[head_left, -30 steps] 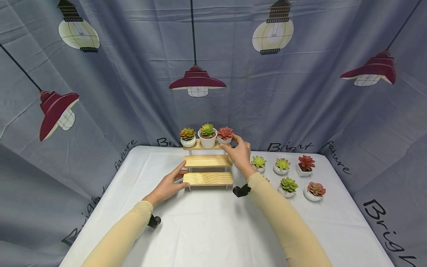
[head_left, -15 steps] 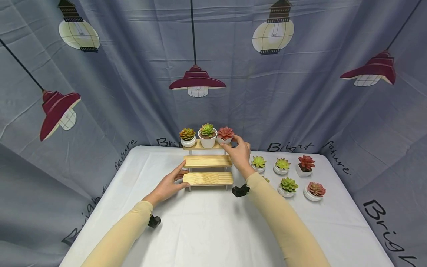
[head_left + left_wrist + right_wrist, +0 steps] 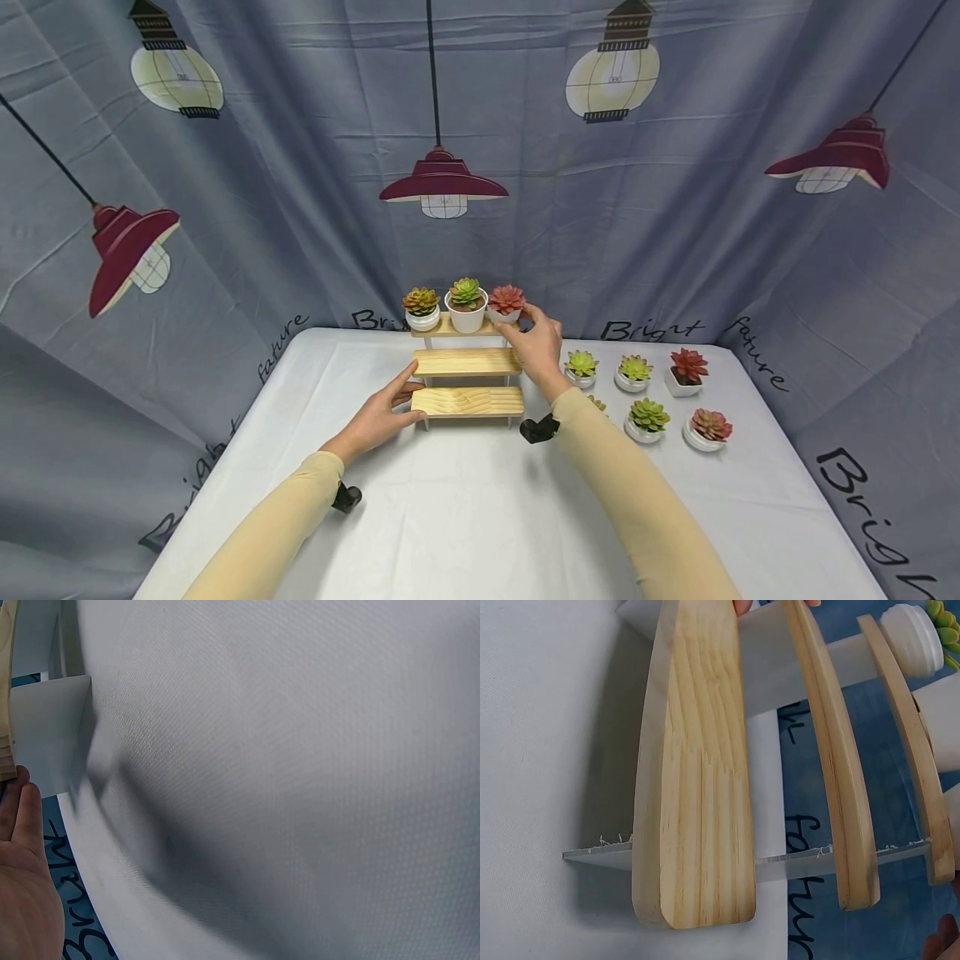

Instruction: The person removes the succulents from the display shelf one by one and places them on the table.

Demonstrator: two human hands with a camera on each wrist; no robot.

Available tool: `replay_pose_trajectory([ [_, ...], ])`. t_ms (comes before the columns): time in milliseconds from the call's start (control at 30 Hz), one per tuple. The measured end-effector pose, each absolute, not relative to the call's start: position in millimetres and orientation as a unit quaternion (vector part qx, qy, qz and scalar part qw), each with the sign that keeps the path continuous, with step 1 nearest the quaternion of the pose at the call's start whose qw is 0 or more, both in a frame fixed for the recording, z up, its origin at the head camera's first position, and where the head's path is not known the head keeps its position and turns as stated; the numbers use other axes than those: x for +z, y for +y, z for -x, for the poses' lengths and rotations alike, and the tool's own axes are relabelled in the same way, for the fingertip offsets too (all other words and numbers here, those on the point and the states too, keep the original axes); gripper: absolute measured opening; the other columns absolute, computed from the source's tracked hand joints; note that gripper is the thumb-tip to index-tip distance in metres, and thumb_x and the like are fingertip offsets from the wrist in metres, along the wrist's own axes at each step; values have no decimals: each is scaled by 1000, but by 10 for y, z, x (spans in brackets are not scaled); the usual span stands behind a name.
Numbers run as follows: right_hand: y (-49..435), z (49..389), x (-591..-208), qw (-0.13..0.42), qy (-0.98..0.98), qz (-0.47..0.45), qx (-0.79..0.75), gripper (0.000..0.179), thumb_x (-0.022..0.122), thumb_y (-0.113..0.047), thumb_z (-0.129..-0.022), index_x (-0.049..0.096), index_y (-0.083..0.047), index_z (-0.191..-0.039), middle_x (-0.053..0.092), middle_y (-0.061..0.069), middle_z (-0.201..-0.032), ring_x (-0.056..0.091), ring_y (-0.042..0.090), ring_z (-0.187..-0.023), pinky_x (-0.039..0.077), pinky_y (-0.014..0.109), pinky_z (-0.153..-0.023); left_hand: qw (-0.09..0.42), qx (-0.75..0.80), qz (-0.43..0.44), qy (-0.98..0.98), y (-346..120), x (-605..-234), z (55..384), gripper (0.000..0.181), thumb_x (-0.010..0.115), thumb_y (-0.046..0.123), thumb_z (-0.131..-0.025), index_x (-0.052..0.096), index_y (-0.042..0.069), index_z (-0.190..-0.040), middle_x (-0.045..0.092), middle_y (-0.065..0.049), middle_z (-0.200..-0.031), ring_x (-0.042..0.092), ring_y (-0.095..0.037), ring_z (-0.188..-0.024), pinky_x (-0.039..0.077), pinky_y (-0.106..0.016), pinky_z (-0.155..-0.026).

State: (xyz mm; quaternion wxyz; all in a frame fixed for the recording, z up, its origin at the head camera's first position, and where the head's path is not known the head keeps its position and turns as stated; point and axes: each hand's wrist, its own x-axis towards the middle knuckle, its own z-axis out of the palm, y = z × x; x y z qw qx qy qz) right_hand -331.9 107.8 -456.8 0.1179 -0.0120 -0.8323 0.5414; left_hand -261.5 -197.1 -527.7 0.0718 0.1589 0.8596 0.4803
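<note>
Hung in folds, a grey-blue printed curtain [image 3: 525,242]; before it, a white-covered table [image 3: 465,517] and a three-tier wooden stand [image 3: 468,403], gripped at its left end by the left hand [image 3: 378,421], thumb before the lowest shelf, fingers behind. To the stand's right, a group of potted succulents [image 3: 648,419]. Along the top shelf, a green succulent [image 3: 467,308] in the middle, a yellow-orange succulent [image 3: 422,308] on the left, and, at the right end, a red succulent [image 3: 506,302], pinched by its white pot between thumb and finger of the right hand [image 3: 538,346].
</note>
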Motion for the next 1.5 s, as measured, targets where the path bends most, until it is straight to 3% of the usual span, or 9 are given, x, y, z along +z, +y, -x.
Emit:
replay_pose_trajectory([
  [900,1124,3287,-4538,122,-825,5,552,60,77,-42,-92,58,-14,-142,58,5,-132,37,28,-135,41,54,-107,68,479,-154,861,-1952,-5271,2615,96,78,25,-94,15,43,-164,56,-3,-145,46,-29,-142,36,-43,-120],
  [1500,1333,3234,-4403,148,-844,-1,515,62,76,-48,-91,60,-14,-140,60,7,-131,38,29,-133,42,53,-104,63,483,-159,859,-1964,-5299,2624,97,80,28,-93,15,44,-163,56,-2,-145,46,-30,-141,37,-45,-120],
])
